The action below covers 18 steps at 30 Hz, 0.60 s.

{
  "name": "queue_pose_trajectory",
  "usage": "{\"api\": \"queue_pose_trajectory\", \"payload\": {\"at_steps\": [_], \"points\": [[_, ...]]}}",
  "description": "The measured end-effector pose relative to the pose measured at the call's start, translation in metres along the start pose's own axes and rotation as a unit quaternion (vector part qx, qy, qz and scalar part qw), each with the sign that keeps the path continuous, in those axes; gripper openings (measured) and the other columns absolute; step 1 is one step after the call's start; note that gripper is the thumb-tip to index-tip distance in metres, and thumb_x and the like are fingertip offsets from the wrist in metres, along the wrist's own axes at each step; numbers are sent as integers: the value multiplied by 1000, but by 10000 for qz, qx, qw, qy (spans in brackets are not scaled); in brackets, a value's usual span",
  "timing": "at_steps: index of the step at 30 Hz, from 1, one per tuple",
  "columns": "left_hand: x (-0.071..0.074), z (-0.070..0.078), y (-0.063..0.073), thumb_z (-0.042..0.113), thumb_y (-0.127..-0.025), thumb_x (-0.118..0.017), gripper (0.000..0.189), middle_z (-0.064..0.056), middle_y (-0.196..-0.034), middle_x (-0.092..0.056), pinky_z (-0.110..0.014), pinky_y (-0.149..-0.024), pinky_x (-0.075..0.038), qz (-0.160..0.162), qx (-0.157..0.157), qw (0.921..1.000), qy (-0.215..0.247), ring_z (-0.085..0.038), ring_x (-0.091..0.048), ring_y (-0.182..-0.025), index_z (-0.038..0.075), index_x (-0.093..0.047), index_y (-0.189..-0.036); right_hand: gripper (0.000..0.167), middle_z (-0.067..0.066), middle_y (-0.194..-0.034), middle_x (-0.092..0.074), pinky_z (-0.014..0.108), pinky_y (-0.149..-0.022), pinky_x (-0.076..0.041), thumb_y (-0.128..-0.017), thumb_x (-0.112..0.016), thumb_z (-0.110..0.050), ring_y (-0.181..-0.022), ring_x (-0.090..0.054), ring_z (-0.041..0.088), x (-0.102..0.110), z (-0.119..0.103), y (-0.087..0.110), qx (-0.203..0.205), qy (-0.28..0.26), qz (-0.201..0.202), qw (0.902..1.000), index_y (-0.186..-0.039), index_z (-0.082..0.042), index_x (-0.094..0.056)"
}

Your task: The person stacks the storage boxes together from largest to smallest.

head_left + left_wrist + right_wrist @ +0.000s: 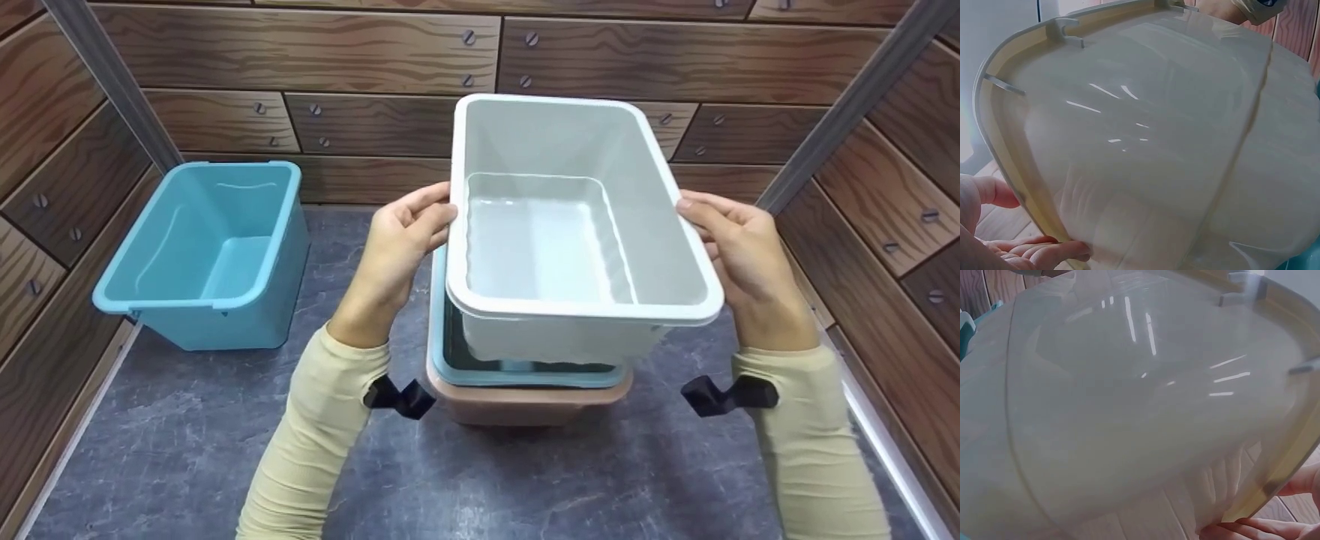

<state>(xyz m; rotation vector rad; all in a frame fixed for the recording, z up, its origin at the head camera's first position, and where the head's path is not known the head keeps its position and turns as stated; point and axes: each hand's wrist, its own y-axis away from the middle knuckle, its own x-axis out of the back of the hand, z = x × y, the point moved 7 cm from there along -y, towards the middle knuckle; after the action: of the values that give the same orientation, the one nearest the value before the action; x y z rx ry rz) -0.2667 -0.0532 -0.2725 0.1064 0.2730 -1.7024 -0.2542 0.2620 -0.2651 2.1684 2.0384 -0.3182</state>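
Observation:
A white plastic bin (585,307), tilted, is held above a stack of bins by both hands. My left hand (394,247) pinches its left rim with the thumb on top, and my right hand (750,251) pinches the right rim the same way. Below it sits a light blue bin (525,377) inside a brownish-pink bin (517,412). Whether the white bin's base touches the blue one is hidden. The left wrist view shows the white bin's outer wall (1145,124) beside my left fingers (1033,253); the right wrist view shows its wall (1117,416) beside my right fingers (1264,529).
A separate turquoise bin (251,322) stands upright on the dark grey floor (187,427) at the left. Wood-patterned panels (300,52) enclose the back and both sides, with grey metal posts (112,75) at the corners.

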Motion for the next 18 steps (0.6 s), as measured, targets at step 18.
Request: {"api": "queue_pose_trajectory", "payload": {"at_steps": [18], "points": [[6,-4,-1,3,-91,-51,47,-31,-133,-55,-24,-92,-56,87,83,9999,46,-11,-66,-99,-13,-46,-135,14,3,-70,-74,18,-47,-53,-91,-63,-4,-51,-64,8,-5,3,-1,-13,-65,-90,9999,-89,-9,-76]]}}
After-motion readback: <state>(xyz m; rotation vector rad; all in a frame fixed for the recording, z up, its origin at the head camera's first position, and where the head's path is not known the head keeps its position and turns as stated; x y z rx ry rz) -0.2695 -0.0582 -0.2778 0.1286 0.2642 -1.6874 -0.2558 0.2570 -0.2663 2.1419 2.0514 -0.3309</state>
